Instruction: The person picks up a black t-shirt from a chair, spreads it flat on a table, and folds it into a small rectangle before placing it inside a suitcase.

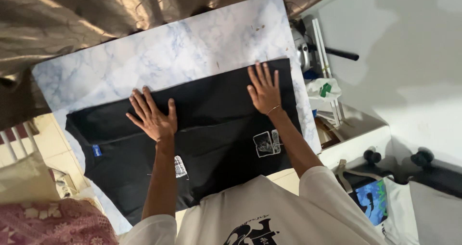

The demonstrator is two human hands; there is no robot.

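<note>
Black garment is spread flat across a marbled white-and-blue board, covering its near half; a small blue tag is seen at its 8 o'clock corner, a white label near the middle of its near part, and a pale printed patch toward 4 o'clock. Nearest of all, at 6 o'clock, a white printed shirt is worn by the person. The left hand is laid palm down on the cloth toward 9 o'clock, fingers spread and flat, nothing being grasped. The right hand is pressed flat at the garment's far edge toward 2 o'clock, fingers likewise extended and loose of any grip, a thin bracelet being worn at the wrist. Farther off, at 12 o'clock, a brown curtain is hung beyond the board.
</note>
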